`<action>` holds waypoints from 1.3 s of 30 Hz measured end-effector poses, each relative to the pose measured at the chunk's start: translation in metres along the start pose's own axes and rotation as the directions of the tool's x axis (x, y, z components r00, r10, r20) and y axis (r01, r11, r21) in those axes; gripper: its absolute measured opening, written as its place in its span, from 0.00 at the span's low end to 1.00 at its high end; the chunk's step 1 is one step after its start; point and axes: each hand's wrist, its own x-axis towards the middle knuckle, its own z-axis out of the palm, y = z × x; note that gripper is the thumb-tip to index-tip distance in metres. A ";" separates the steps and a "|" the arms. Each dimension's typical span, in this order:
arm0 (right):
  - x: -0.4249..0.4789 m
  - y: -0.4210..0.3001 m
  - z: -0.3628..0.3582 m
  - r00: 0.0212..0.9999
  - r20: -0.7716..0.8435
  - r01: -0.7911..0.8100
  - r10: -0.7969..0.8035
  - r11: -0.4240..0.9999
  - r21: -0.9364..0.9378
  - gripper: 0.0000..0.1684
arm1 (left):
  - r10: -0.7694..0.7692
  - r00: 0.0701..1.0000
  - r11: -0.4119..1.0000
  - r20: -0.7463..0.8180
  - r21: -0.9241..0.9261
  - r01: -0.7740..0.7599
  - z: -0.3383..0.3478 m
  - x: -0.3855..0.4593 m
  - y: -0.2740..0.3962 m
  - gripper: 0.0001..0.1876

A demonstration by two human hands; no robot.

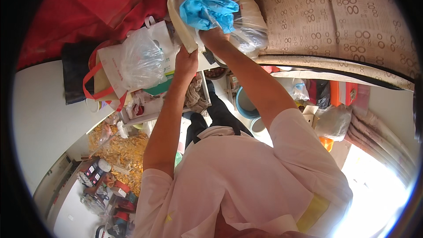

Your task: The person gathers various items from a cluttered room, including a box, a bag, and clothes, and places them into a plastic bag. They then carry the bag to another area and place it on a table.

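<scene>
My left hand (187, 62) grips the lower end of a long cream strip of material (178, 16), which runs upward beside the red cloth (109, 10). My right hand (214, 39) is closed on a crumpled light-blue plastic bag (208, 6), held just right of the strip. Behind that bag stands a large clear plastic bag (251, 23) with bulky contents. Left of my left hand, a translucent plastic bag (142, 59) lies on a paper bag with red handles (112, 72). My fingertips are partly hidden.
An open drawer (145, 117) holding cloth and small items is below my hands. A blue bucket (247, 104) stands on the floor by my legs. A patterned padded panel (330, 16) fills the upper right. A white surface (39, 96) extends at left, near yellowish loose pieces (132, 148).
</scene>
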 end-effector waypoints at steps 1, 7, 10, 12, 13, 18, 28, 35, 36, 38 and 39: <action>0.006 0.003 -0.016 0.998 -0.055 -0.001 0.003 0.999 0.039 0.19 | -0.007 1.000 1.000 -0.006 -0.012 0.007 0.002 0.000 -0.002 0.22; 0.032 0.027 -0.078 0.915 -0.351 0.274 -0.200 0.945 0.176 0.18 | -0.005 0.987 0.991 -0.163 -0.131 -0.017 0.004 0.005 -0.037 0.23; 0.032 0.088 -0.067 0.853 -0.327 0.320 -0.406 0.903 -0.287 0.32 | -0.137 0.990 0.989 0.016 -0.046 0.138 -0.006 0.007 -0.020 0.27; 0.037 0.104 -0.072 0.885 -0.305 0.262 -0.351 0.918 -0.297 0.29 | -0.069 0.997 0.993 -0.031 -0.097 0.065 -0.004 0.006 -0.030 0.27; 0.038 0.103 -0.081 0.927 -0.289 0.191 -0.240 0.963 -0.188 0.26 | -0.037 0.998 0.992 -0.058 -0.121 0.030 -0.004 0.006 -0.033 0.27; 0.033 0.092 -0.132 0.896 -0.437 0.116 -0.076 0.991 0.067 0.15 | 0.081 0.987 0.979 -0.142 -0.173 -0.105 0.001 0.002 -0.032 0.27; 0.008 0.074 -0.179 0.874 -0.396 -0.173 0.283 0.941 0.291 0.20 | -0.137 0.991 0.989 0.005 -0.055 0.137 -0.005 -0.004 -0.049 0.39; -0.009 0.052 -0.216 0.846 -0.333 -0.227 0.416 0.847 0.481 0.25 | -0.405 0.865 0.800 0.296 -0.343 0.492 0.009 -0.028 -0.065 0.35; -0.010 0.051 -0.223 0.853 -0.330 -0.208 0.403 0.844 0.494 0.23 | -0.401 0.862 0.803 0.310 -0.333 0.493 0.012 -0.032 -0.062 0.35; -0.017 0.044 -0.238 0.851 -0.321 -0.237 0.415 0.850 0.471 0.22 | -0.406 0.859 0.803 0.311 -0.329 0.498 0.019 -0.040 -0.055 0.38; -0.021 0.040 -0.247 0.855 -0.327 -0.219 0.404 0.850 0.479 0.22 | -0.397 0.865 0.809 0.306 -0.328 0.488 0.019 -0.040 -0.052 0.38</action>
